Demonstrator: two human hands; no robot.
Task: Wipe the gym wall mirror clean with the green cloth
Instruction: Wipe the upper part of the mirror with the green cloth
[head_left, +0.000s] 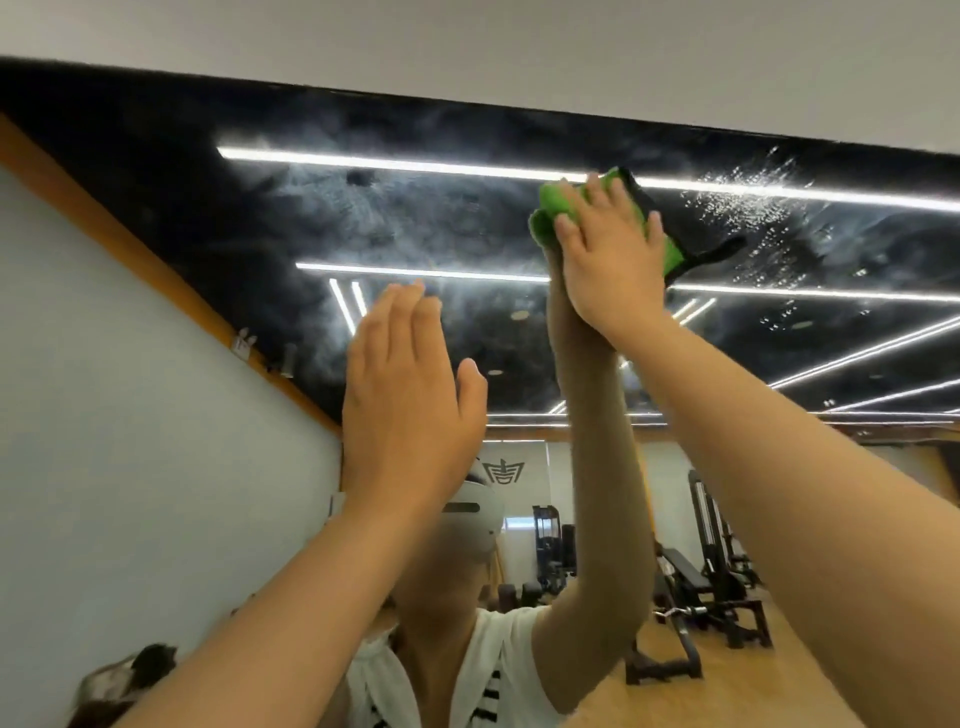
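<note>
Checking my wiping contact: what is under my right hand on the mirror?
The green cloth, pressed flat on the mirror by the right hand; its edges show around the fingers. The glass beneath the cloth is covered and cannot be judged.

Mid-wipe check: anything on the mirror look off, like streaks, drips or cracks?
No cracks show, but the mirror looks uneven. Spray droplets sit unwiped just right of the green cloth pressed by the right hand. Cloudy smears haze the glass to its left.
</note>
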